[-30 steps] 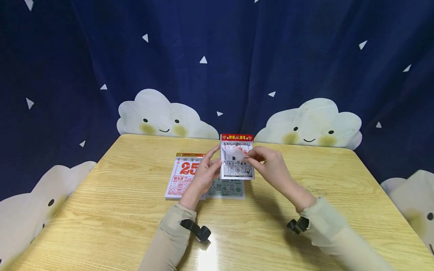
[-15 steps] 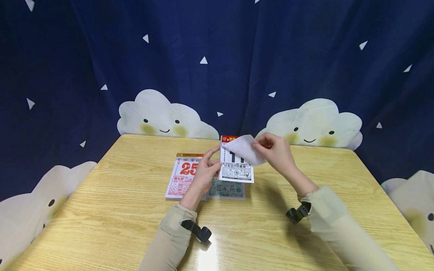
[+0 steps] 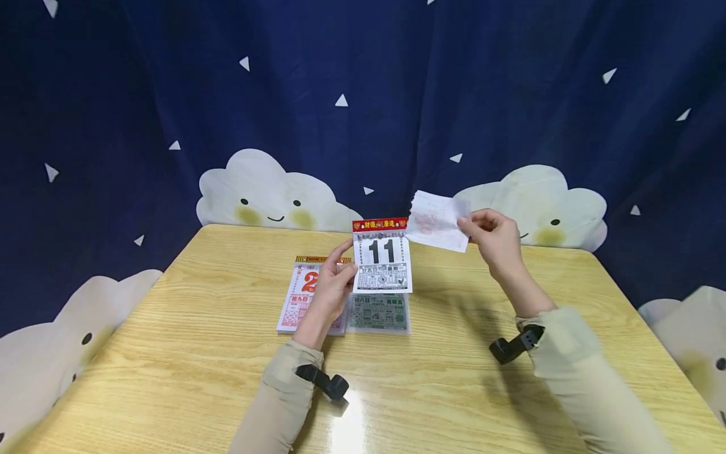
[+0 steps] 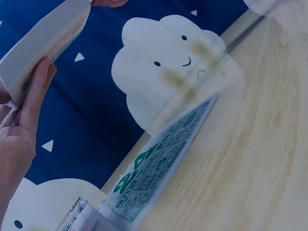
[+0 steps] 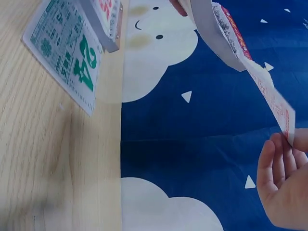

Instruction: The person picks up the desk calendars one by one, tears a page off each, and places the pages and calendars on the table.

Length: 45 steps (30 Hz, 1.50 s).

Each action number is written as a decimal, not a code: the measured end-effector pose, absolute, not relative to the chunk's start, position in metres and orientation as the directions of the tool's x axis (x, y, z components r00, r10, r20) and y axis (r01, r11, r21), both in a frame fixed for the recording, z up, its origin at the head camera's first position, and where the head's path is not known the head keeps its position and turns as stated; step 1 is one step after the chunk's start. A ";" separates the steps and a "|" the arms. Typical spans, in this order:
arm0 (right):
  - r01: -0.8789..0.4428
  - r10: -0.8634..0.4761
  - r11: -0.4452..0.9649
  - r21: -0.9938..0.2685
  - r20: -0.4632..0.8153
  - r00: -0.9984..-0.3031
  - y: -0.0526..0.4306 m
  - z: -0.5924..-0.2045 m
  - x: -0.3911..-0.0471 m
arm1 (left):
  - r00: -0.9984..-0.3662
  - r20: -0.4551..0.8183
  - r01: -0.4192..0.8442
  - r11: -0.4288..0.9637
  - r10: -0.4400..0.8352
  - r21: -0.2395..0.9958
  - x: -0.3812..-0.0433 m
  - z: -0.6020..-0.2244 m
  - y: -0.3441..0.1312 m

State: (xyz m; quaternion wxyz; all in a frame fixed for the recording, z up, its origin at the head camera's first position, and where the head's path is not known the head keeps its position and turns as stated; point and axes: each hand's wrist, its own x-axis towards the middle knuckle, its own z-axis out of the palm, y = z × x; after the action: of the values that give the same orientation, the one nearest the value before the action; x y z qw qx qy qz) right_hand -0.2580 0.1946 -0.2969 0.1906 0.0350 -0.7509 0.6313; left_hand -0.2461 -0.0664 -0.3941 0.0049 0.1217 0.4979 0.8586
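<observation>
A small tear-off calendar (image 3: 382, 258) with a red header and a black 11 is held up over the table. My left hand (image 3: 333, 287) grips it by its left edge, fingers behind and thumb in front. My right hand (image 3: 495, 238) pinches a thin white page (image 3: 437, 222) by its right side, up and to the right of the calendar. Its left edge is ragged, and faint red print shows through. In the right wrist view the page (image 5: 272, 96) runs from the fingers up to the calendar's lower corner, overlapping it there.
On the wooden table (image 3: 198, 378), a thick calendar pad (image 3: 295, 302) with a red number and striped header lies left, partly behind the left forearm. Beside it lies a loose green-printed sheet (image 3: 379, 314), reading 24 in the right wrist view. A blue cloud-patterned curtain (image 3: 397, 94) hangs behind.
The right hand has pulled the top page up and right, off the calendar's face, uncovering the 11. The left hand has shifted the calendar slightly left and up.
</observation>
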 end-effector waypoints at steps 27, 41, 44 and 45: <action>-0.231 0.412 0.308 -0.923 0.348 -0.842 0.216 -0.299 -0.259 | -0.980 0.143 0.068 -0.442 0.139 0.894 -0.247 -0.400 -0.060; -0.214 0.389 0.413 -0.885 0.384 -0.837 0.229 -0.313 -0.253 | -0.967 0.107 0.008 -0.391 0.233 0.921 -0.244 -0.403 -0.051; -0.196 0.378 0.452 -0.870 0.386 -0.842 0.231 -0.315 -0.252 | -0.967 0.090 -0.005 -0.371 0.238 0.928 -0.244 -0.405 -0.047; -0.191 0.372 0.467 -0.863 0.388 -0.843 0.232 -0.315 -0.252 | -0.966 0.086 -0.010 -0.368 0.243 0.930 -0.244 -0.405 -0.046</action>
State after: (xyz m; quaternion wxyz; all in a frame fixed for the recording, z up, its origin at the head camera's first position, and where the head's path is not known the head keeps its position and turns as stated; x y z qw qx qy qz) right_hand -0.2518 0.2321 -0.3152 0.2743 -0.0559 -0.8113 0.5133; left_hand -0.2436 -0.0458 -0.4051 0.0770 0.1044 0.5569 0.8204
